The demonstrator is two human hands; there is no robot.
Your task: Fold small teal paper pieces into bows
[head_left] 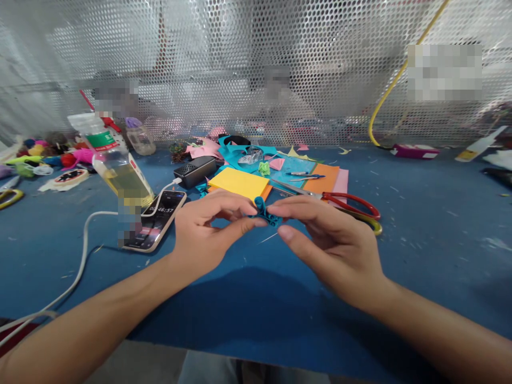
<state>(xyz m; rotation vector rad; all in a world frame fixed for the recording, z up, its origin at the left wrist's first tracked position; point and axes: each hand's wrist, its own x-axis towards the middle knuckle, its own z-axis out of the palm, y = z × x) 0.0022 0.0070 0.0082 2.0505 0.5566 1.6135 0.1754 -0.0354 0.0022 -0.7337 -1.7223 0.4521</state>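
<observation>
A small teal curled piece (267, 212), seemingly paper, is held above the table in front of me, its rolled ends showing on top and at the right. My left hand (214, 221) pinches its left side between thumb and fingers. On the right side, the fingertips and thumb of my right hand (330, 240) close around its edge. Just beyond my hands lie a stack of yellow sheets (240, 184) and red-handled scissors (352, 202). A thin pale strip or stick (269, 237) shows below the teal piece.
A leaning bottle of yellowish liquid (124, 170), a phone (158, 221) with a white cable (85, 245), and a dark box-shaped device (195, 172) stand at left. Teal scraps (236, 152), pens (308, 176) and orange paper (326, 178) lie behind. A perforated metal screen (328, 69) bounds the table.
</observation>
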